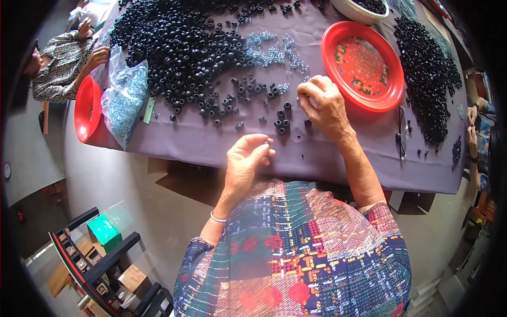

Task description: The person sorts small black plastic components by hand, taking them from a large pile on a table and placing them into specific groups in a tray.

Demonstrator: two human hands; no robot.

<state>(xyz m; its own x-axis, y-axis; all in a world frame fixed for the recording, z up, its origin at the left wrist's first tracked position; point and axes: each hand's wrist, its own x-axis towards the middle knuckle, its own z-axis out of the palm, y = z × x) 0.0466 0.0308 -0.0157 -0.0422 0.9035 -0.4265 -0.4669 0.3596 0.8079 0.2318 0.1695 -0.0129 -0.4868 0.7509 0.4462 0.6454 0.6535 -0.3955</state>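
Low over the table's front edge, my left hand [244, 162] pinches a small dark piece [267, 142] between thumb and fingertips. My right hand [328, 108] is farther forward, its thumb and forefinger pressed together beside a few loose black caps [282, 122]. What those fingertips hold, if anything, is too small to make out. A broad heap of round black caps [185, 58] spreads across the far left of the table. Small silvery springs [264, 47] lie scattered between that heap and a red plate [327, 52].
A clear bag of small bluish pieces [127, 100] and a red bowl [83, 127] sit at left. Small black parts [428, 74] are piled at right, near eyeglasses [403, 138]. A white bowl [354, 11] stands at the back. Other people's arms show at both sides.
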